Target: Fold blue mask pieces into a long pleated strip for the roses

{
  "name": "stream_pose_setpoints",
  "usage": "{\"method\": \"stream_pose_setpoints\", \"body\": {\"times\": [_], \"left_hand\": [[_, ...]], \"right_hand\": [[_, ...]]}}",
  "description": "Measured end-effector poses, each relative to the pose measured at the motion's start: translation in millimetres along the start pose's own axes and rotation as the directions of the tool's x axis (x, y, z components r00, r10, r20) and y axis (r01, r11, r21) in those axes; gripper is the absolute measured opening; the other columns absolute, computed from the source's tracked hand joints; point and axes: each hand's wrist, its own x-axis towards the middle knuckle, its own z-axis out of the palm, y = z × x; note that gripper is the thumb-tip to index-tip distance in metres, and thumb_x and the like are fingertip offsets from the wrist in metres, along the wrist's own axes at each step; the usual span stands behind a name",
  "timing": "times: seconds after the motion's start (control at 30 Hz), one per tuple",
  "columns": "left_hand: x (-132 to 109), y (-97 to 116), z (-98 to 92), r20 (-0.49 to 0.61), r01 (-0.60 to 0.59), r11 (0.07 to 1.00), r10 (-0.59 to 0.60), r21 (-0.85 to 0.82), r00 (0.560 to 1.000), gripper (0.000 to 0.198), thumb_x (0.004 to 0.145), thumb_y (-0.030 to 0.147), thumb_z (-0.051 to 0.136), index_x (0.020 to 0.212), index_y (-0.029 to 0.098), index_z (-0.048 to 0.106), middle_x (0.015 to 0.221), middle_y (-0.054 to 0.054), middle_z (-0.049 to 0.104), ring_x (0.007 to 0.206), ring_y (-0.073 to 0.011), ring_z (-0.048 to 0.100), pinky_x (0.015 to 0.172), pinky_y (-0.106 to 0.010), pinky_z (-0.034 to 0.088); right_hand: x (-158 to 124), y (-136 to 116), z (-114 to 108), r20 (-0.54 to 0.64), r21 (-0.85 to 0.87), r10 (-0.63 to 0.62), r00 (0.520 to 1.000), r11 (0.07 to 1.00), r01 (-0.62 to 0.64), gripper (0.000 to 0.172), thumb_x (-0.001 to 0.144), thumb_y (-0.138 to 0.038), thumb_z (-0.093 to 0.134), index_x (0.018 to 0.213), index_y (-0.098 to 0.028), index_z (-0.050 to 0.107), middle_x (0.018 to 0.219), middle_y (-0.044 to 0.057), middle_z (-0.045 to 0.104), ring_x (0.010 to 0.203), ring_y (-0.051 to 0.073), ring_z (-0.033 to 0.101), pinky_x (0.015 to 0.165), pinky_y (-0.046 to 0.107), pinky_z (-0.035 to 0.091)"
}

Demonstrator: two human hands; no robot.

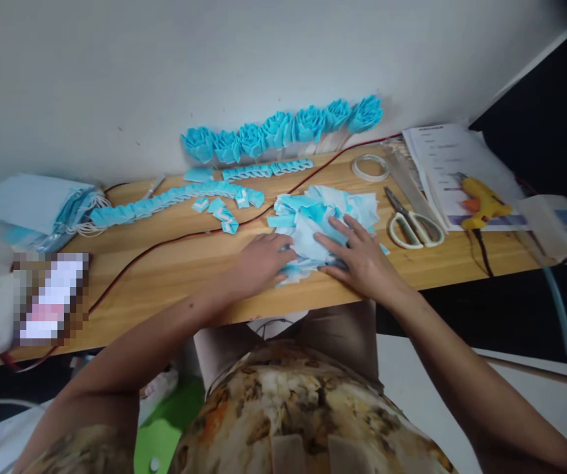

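A loose heap of white and light-blue cut fabric scraps point(307, 230) lies at the front of the wooden table. My right hand point(362, 260) rests on the right side of the heap, fingers spread over it. At the heap's left edge is my left hand point(261, 263), its fingers slightly bent and apart, touching the scraps. Neither hand grips anything. Behind the left hand lie a few small folded blue pieces point(226, 217) and a long curved row of folded blue pieces point(164, 201). A shorter folded strip point(268, 169) lies farther back.
Several blue fabric flowers point(278, 130) lean against the wall. Scissors point(414, 224), a clear wire coil point(371, 168) and a yellow glue gun point(485, 201) on papers are at right. Blue masks point(41, 204) and a blurred phone point(53, 299) sit left. A red-black cable point(164, 243) crosses the table.
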Motion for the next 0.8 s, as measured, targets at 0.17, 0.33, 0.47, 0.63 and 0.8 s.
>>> {"method": "stream_pose_setpoints", "body": {"times": [0.17,0.33,0.47,0.63,0.8], "left_hand": [[16.3,-13.5,1.5,-0.088,0.117,0.983,-0.130,-0.143,0.988,0.020,0.084,0.010,0.060,0.097,0.017,0.074,0.103,-0.010,0.074,0.102,-0.0272,0.067,0.091,-0.038,0.051],[29.3,-18.7,-13.8,-0.228,0.190,0.866,-0.323,-0.462,0.919,0.012,0.086,0.026,0.064,0.080,0.018,0.069,0.073,0.000,0.065,0.067,-0.0152,0.056,0.064,-0.027,0.040],[43.7,-10.6,-39.9,-0.334,0.099,0.828,-0.328,-0.551,0.883,0.014,0.086,0.027,0.064,0.076,0.017,0.064,0.072,0.002,0.064,0.070,-0.0130,0.054,0.065,-0.024,0.040],[33.8,-1.8,-44.4,-0.438,0.025,0.902,-0.233,-0.431,0.868,0.012,0.087,0.020,0.058,0.093,0.018,0.069,0.090,-0.001,0.072,0.083,-0.0154,0.063,0.079,-0.027,0.049],[-20.8,-8.0,-15.5,-0.146,-0.094,0.969,0.061,-0.228,0.987,0.035,0.087,0.029,0.070,0.120,0.018,0.070,0.128,-0.014,0.071,0.117,-0.0298,0.065,0.102,-0.045,0.051]], "right_hand": [[17.1,-1.3,4.3,-0.107,0.089,0.018,0.994,0.996,-0.009,0.029,0.102,-0.032,0.052,0.113,-0.022,0.076,0.126,0.013,0.072,0.121,0.031,0.062,0.102,0.049,0.051],[27.3,5.7,-20.6,-0.226,0.179,0.178,0.958,0.974,-0.139,0.034,0.100,-0.042,0.054,0.080,-0.022,0.072,0.077,0.007,0.068,0.079,0.024,0.064,0.070,0.036,0.049],[34.8,6.2,-52.1,-0.301,0.192,0.256,0.919,0.960,-0.204,0.029,0.097,-0.044,0.059,0.080,-0.023,0.072,0.064,0.001,0.058,0.064,0.019,0.056,0.062,0.032,0.043],[23.8,-0.6,-51.3,-0.372,0.114,0.129,0.919,0.989,-0.093,0.026,0.098,-0.040,0.060,0.083,-0.023,0.073,0.078,0.007,0.070,0.082,0.025,0.067,0.073,0.037,0.051],[-17.8,8.3,-42.4,-0.068,0.286,-0.163,0.984,0.942,0.176,0.049,0.097,-0.052,0.063,0.141,-0.030,0.064,0.149,0.012,0.061,0.144,0.037,0.050,0.113,0.061,0.044]]}}
